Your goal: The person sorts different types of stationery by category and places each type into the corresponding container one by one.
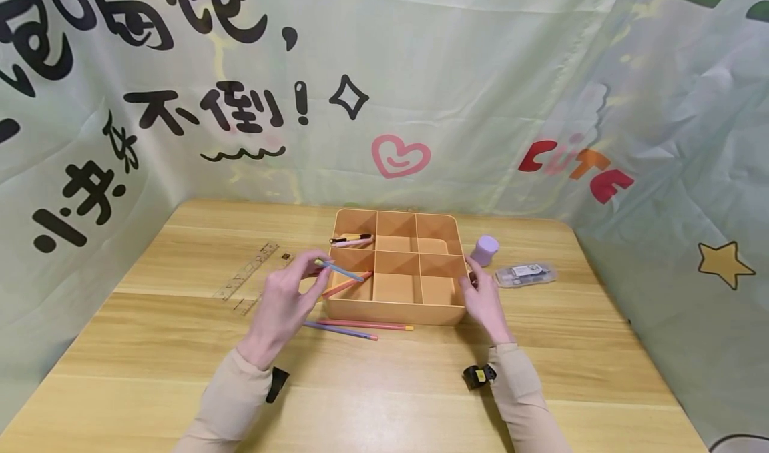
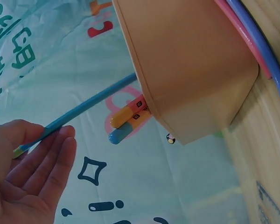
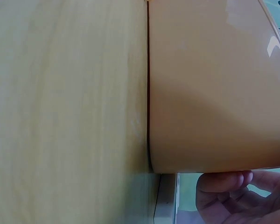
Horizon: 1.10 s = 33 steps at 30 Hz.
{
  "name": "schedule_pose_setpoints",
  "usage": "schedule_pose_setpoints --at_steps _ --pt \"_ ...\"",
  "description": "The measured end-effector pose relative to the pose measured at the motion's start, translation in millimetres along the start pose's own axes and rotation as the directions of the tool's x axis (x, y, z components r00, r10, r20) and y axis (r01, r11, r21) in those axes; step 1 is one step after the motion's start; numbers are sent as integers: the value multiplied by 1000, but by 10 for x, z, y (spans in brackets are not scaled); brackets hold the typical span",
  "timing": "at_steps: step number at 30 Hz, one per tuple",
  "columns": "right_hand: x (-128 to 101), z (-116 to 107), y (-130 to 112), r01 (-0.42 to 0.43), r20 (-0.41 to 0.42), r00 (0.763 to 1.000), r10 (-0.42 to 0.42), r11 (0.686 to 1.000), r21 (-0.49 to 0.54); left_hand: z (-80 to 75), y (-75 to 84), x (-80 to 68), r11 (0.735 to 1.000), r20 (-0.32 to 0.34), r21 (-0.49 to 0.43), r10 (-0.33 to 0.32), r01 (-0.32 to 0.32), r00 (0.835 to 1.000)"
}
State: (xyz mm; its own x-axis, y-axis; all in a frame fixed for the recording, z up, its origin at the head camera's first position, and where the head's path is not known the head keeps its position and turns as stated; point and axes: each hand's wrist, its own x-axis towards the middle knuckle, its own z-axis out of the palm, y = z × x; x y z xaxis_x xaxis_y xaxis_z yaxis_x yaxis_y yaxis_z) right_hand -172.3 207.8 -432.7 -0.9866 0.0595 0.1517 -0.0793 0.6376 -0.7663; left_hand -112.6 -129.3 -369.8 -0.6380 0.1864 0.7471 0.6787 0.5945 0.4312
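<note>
Pinched between thumb and fingertips, a blue pencil (image 1: 340,270) sits in the left hand (image 1: 282,306), its far end slanting over the front-left compartment of the orange organizer box (image 1: 399,313), where an orange pencil (image 1: 347,284) already leans. Loosely spread, the right hand (image 1: 483,299) rests its fingers against the box's right front corner, holding nothing.

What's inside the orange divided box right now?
The orange box holds pens in its back-left compartment and an orange pencil front-left. Other compartments look bare, though walls hide some floor.
</note>
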Motion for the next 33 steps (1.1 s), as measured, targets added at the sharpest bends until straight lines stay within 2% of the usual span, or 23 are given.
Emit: schedule_pose_setpoints --at_steps 12,22,28,33 --pt "-8 -11 -13 3 5 1000 -3 1000 -8 44 -48 -38 997 103 35 -65 62 993" --pt "-4 -16 -16 3 7 1000 -3 1000 -1 83 -123 -68 996 133 63 -64 56 989" --pt "-2 -8 -11 8 0 1000 -8 1000 3 98 -178 -92 991 206 86 -117 102 971" --pt "0 -3 -7 13 -5 1000 -13 1000 7 99 -207 -103 987 238 90 -151 133 960"
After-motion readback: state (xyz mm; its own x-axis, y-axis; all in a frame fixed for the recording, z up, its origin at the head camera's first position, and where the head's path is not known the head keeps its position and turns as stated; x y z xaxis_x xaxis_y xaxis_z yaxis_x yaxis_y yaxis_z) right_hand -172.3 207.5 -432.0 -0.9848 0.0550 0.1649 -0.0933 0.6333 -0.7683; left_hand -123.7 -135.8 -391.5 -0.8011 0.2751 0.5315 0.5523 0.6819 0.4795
